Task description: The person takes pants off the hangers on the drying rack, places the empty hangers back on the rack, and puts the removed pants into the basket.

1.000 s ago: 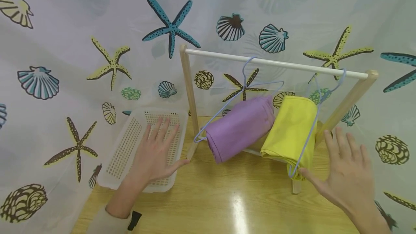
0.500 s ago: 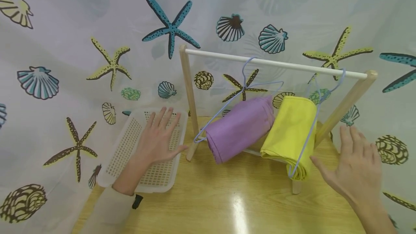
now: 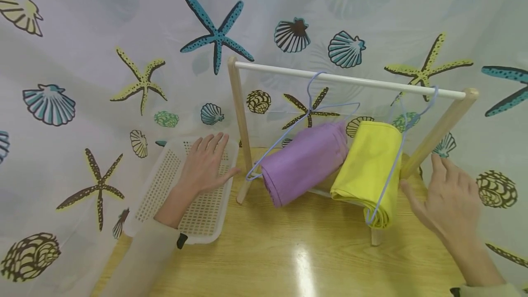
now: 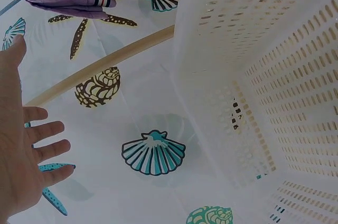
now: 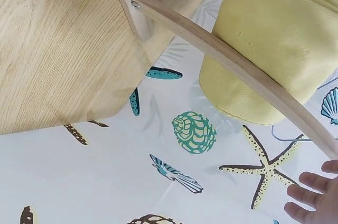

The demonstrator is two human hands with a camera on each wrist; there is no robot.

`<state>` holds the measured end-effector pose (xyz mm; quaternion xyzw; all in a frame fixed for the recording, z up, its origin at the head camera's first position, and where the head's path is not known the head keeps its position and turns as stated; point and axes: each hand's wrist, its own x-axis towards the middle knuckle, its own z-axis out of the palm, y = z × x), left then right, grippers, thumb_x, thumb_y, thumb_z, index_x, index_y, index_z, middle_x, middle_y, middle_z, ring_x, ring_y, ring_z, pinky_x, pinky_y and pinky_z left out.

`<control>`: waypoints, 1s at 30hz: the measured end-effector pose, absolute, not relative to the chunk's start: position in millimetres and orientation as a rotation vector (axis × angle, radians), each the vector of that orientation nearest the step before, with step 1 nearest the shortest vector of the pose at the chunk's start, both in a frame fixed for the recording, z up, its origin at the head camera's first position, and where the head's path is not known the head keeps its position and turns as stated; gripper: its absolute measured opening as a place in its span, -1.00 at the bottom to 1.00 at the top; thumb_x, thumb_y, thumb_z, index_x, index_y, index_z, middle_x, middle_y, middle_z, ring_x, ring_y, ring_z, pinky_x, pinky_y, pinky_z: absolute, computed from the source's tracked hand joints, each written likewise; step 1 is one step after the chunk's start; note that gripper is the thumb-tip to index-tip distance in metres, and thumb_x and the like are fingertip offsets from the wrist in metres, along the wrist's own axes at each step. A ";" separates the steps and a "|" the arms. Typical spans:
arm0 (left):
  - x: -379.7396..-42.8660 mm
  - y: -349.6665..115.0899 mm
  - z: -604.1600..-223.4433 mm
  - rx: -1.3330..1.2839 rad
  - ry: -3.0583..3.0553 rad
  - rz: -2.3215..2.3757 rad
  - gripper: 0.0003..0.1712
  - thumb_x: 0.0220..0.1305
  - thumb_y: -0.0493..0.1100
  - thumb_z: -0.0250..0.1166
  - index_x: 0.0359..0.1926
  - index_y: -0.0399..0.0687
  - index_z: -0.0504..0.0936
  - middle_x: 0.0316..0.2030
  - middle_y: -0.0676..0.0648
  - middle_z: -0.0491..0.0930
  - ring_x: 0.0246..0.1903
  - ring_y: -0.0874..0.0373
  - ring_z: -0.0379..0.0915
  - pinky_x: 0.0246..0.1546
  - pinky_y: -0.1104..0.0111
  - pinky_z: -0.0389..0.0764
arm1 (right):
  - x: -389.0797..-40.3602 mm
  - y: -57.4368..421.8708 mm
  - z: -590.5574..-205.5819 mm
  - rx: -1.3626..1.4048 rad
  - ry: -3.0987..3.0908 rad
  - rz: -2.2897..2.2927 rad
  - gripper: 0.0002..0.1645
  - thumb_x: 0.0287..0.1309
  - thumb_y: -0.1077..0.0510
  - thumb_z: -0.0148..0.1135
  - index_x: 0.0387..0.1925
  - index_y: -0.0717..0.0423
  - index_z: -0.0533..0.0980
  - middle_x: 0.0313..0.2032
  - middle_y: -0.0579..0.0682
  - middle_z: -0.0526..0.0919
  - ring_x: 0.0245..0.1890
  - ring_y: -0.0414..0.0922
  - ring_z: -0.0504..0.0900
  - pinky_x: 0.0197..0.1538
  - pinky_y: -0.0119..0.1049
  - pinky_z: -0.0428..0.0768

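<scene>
My left hand (image 3: 205, 164) hovers over the white perforated basket (image 3: 144, 196), fingers extended and thumb pointing right. In the left wrist view the hand's palm and fingers (image 4: 54, 129) hold nothing, apart from the basket's wall (image 4: 206, 49). My right hand (image 3: 449, 200) is beside the right post (image 3: 437, 132) of a small clothes rack, thumb spread and nothing held. A purple folded cloth (image 3: 305, 164) hangs on a blue wire hanger (image 3: 284, 139) from the rack's white rail (image 3: 371, 82). Right of it, a yellow folded cloth (image 3: 367, 164) hangs on a second hanger (image 3: 389, 182).
The rack and basket stand on a light wooden table (image 3: 264, 260). A white curtain (image 3: 165, 22) printed with shells and starfish surrounds the table at the back and sides. The rack's left post (image 3: 240, 113) rises close to the basket's right rim.
Both hands have shifted slightly forward, away from the body, and the right hand also a little to the right. The basket, rack and cloths stay in place.
</scene>
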<state>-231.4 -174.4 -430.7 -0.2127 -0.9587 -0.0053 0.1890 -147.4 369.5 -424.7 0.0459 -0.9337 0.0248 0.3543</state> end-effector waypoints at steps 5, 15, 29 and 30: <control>-242.3 -171.4 -433.3 -0.586 -2.706 -0.046 0.14 0.32 0.51 0.18 0.58 -0.23 0.25 0.45 -0.27 0.45 0.41 -0.25 0.41 0.44 -0.12 0.44 | -156.2 372.6 -425.6 0.084 -2.484 0.061 0.15 0.43 -0.50 -0.15 0.41 0.51 0.28 0.18 0.62 0.50 0.09 0.58 0.50 0.07 0.50 0.49; -267.3 -160.8 -429.6 -0.565 -2.706 -0.073 0.04 0.38 0.48 0.17 0.50 -0.25 0.36 0.35 -0.29 0.54 0.34 -0.26 0.47 0.36 -0.12 0.51 | -170.5 376.6 -424.5 0.031 -2.559 0.064 -0.03 0.49 -0.30 0.03 0.30 0.61 0.32 -0.09 0.61 0.48 -0.18 0.55 0.49 -0.32 0.31 0.42; -289.2 -142.8 -431.2 -0.532 -2.676 -0.056 -0.14 0.45 0.43 0.16 0.21 -0.31 0.52 0.05 -0.30 0.62 0.15 -0.21 0.54 0.13 0.01 0.61 | -182.8 381.3 -427.8 0.165 -2.423 -0.029 -0.13 0.57 -0.30 -0.14 -0.32 0.54 0.36 -0.47 0.39 0.37 -0.53 0.30 0.38 -0.54 0.07 0.33; -290.7 -142.1 -431.5 -0.534 -2.669 -0.044 -0.16 0.46 0.43 0.16 0.19 -0.30 0.53 0.04 -0.29 0.63 0.13 -0.20 0.54 0.12 0.01 0.62 | -182.7 381.2 -427.9 0.161 -2.432 -0.026 -0.13 0.58 -0.30 -0.17 -0.35 0.53 0.34 -0.48 0.39 0.36 -0.54 0.29 0.37 -0.54 0.08 0.32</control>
